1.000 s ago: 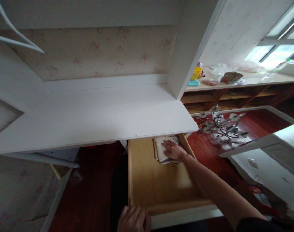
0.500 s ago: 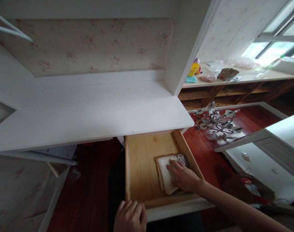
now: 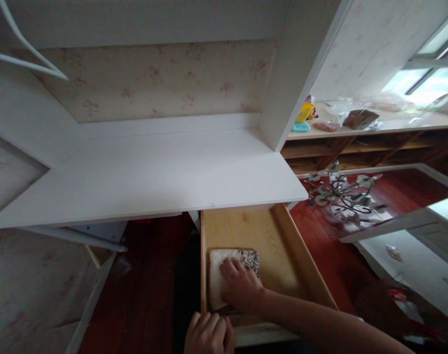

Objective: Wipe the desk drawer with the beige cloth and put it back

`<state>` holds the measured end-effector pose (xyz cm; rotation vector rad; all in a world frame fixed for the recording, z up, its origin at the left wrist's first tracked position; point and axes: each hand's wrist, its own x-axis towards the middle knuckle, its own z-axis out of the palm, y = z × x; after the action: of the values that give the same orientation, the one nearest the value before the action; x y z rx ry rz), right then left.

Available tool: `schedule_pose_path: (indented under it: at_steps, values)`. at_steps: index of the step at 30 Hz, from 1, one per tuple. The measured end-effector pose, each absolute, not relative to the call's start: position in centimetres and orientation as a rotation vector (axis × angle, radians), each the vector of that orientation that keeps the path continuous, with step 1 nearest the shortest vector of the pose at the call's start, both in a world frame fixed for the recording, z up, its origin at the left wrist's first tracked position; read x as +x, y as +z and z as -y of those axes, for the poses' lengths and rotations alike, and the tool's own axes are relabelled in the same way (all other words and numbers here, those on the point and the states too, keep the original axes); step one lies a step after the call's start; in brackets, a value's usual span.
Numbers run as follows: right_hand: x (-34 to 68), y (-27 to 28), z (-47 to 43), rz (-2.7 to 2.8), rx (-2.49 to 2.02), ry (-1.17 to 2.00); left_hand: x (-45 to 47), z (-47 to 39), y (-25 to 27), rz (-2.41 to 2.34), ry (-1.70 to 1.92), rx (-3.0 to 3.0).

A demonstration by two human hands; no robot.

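A pulled-out wooden drawer (image 3: pixel 290 260) with a pale bottom hangs below the white desktop. Inside it, at the left side, lies a folded cloth (image 3: pixel 218 285), cream with a dark-speckled part on the right. My right hand (image 3: pixel 242 287) presses down on this cloth, its fingers and thumb bent over the top, with the forearm reaching across the drawer's front. At the drawer's front left corner, my left hand (image 3: pixel 209 334) is closed over the edge; its fingertips are hidden.
The white desktop (image 3: pixel 164 172) spreads above the drawer, with white cables (image 3: pixel 43 64) hanging at upper left. On the red floor at right stands a chandelier (image 3: pixel 345 191). Beyond it, a low shelf (image 3: pixel 404 130) carries bags and a box. White furniture (image 3: pixel 411 246) stands at right.
My right hand has slid the cloth leftward across the drawer bottom, from the right side to the left side. My left hand stays at the front corner. The view has shifted slightly.
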<state>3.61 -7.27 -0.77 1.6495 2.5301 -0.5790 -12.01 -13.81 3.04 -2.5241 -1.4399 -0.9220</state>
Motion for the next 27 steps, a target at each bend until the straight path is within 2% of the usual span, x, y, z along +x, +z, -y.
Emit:
schedule_pose_path:
  at_steps: [11, 16, 19, 24, 27]
  values:
    - [2.1, -0.4, -3.3, -2.419, 1.833, -0.52, -12.1, 14.1, 1.8, 1.483, -1.002, -2.482]
    - [3.0, -0.8, -6.0, -2.254, 1.817, -0.71, -12.2, 14.0, 2.0, 1.496, -1.008, -2.49]
    - [5.7, -1.5, -5.7, -2.253, 1.793, -0.711, -12.2, 14.0, 2.1, 1.503, -0.995, -2.499]
    - [13.7, -2.2, -4.4, -2.156, 1.929, -0.522, -12.2, 14.1, 2.2, 1.531, -0.957, -2.527]
    - [17.4, -2.0, -4.2, -2.1, 1.954, -0.566, -12.2, 14.0, 2.3, 1.488, -0.95, -2.54]
